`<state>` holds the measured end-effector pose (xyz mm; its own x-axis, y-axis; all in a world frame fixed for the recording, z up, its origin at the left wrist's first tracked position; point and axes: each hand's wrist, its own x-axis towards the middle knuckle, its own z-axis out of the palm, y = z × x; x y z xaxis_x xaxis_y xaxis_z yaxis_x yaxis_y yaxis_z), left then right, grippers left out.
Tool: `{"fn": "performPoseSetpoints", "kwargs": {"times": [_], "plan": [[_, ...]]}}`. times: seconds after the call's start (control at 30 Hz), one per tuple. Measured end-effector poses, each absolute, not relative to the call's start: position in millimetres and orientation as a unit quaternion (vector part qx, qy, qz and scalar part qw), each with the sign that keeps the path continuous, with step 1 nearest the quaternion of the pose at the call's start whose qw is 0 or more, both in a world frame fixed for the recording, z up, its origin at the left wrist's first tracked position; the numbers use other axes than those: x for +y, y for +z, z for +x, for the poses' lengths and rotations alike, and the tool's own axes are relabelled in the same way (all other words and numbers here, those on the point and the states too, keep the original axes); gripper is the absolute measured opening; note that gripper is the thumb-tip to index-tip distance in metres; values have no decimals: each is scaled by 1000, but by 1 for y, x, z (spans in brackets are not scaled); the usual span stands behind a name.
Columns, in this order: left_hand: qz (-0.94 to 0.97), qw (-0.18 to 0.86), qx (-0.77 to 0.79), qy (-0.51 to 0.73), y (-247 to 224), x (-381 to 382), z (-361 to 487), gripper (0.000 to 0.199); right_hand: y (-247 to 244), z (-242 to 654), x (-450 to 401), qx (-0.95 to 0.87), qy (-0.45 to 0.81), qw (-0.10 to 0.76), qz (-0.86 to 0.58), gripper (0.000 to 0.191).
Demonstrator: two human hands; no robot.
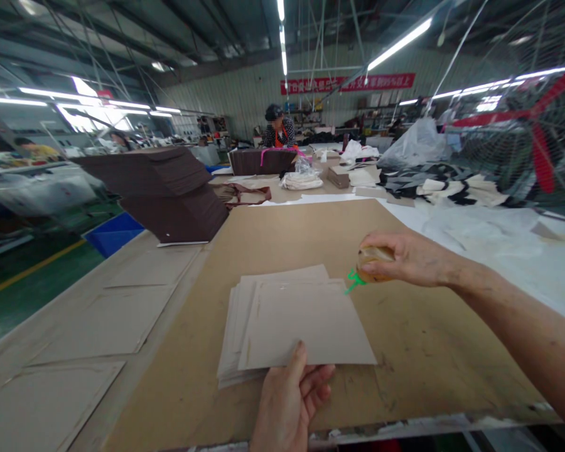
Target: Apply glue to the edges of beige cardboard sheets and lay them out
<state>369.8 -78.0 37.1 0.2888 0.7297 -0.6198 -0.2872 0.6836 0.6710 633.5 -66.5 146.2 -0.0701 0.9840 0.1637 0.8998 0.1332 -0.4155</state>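
Note:
My left hand [289,392] grips the near edge of the top grey-beige board [306,323], thumb on its face and fingers curled beneath. That board rests on a loose stack of similar boards [228,351]. A line of glue runs down its left side, with a little more near the top edge. In my right hand [395,257] is a squeezed yellowish glue bottle [375,262], tilted down to the left. Its green nozzle [355,280] points at the board's upper right corner; whether the tip touches cannot be told.
Several glue-marked boards [89,320] lie along the table's left side. Behind them rises a tall stack of dark brown sheets [169,194]. A brown board [311,232] covers the table under the work. Farther off are fabric scraps [461,185], a person [280,129] and a red-bladed fan [532,116].

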Motion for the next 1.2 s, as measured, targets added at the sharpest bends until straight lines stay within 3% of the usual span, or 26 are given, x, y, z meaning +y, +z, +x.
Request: {"fn": "performPoseSetpoints", "kwargs": {"times": [0.17,0.4,0.6,0.8,1.2], "plan": [[230,770,494,332,36,-78,369,17,142,635,-68,-727,85,208,-649,31],[216,779,494,320,32,-77,367,19,150,622,-105,-748,190,206,-602,29],[219,778,493,321,35,-77,367,16,140,626,-100,-734,111,229,-630,34],[212,777,492,330,37,-79,366,12,149,612,-136,-782,172,193,-566,17],[218,771,502,325,38,-80,366,12,135,619,-160,-776,136,217,-577,19]]}}
